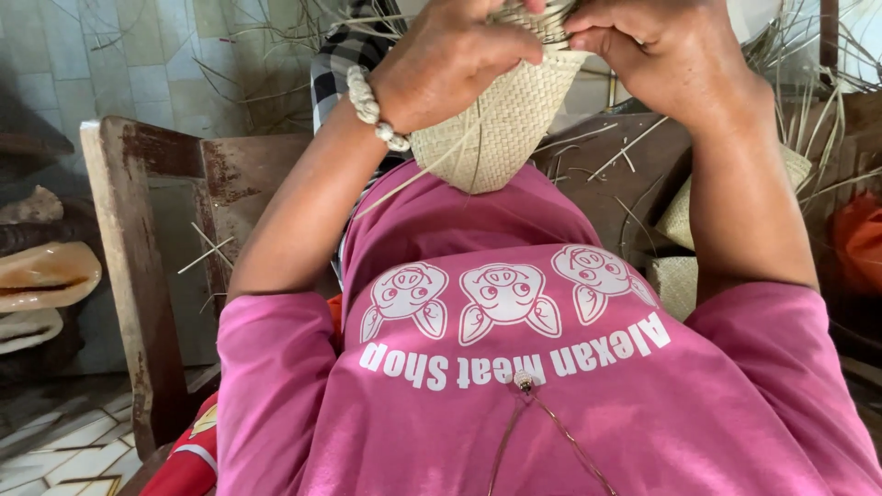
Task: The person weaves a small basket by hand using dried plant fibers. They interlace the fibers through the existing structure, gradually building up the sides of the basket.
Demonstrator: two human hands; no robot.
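Basketwork (pixel 501 129) looks light, pliant, easily creased; it sits against your chest. Your left hand (pixel 450 60) and right hand (pixel 657 55) both pinch its top rim, the sensible hold.

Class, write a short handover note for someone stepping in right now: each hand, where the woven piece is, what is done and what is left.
Left hand: gripping the woven straw pouch near its top rim.
Right hand: pinching the rim from the other side.
The pouch is held up over the lap, its closed end pointing at the pink shirt; loose strands trail off it.
Done: body is woven.
Left: apparently the rim, mostly hidden by the fingers.
Other woven pieces lie beside the right arm.
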